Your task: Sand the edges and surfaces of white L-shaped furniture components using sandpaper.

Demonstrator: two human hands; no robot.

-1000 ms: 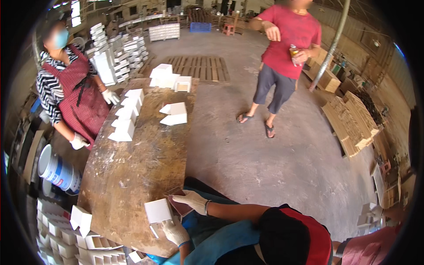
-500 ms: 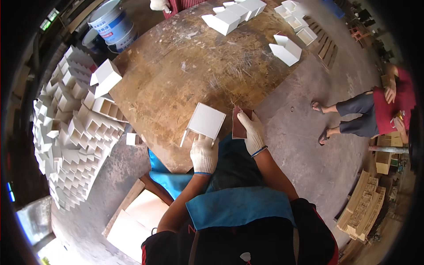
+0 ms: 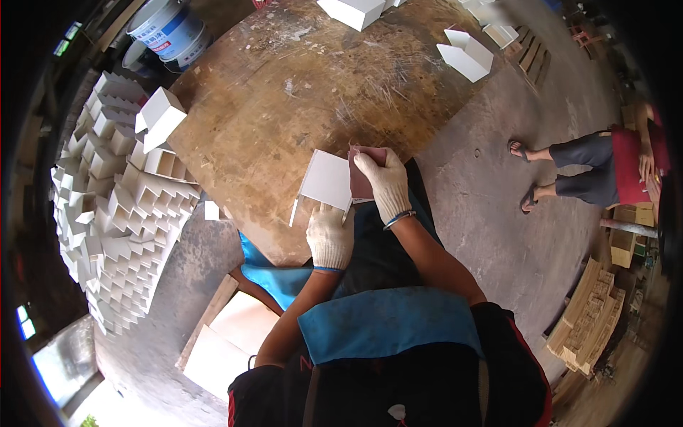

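Observation:
A white open-ended wooden box (image 3: 326, 179) rests at the near edge of the worn brown table. My left hand (image 3: 330, 237), in a white knitted glove, grips it from the near end; the fingertips are partly hidden by the box. My gloved right hand (image 3: 388, 183) pinches a folded reddish-brown sheet of sandpaper (image 3: 361, 181), thumb on top. The sandpaper lies against the box's right edge and overlaps its corner in this view. Whether it presses on the wood I cannot tell.
More white boxes stand on the table (image 3: 263, 107), one at the left corner (image 3: 162, 117) and one far right (image 3: 466, 55). A large stack of white boxes (image 3: 117, 206) fills the left. Paint buckets (image 3: 165, 32) stand behind. Another person (image 3: 605, 167) is at the right.
My right hand has moved left with the sandpaper, from beside the box to its right edge. My left hand still holds the box. The whole view has shifted slightly.

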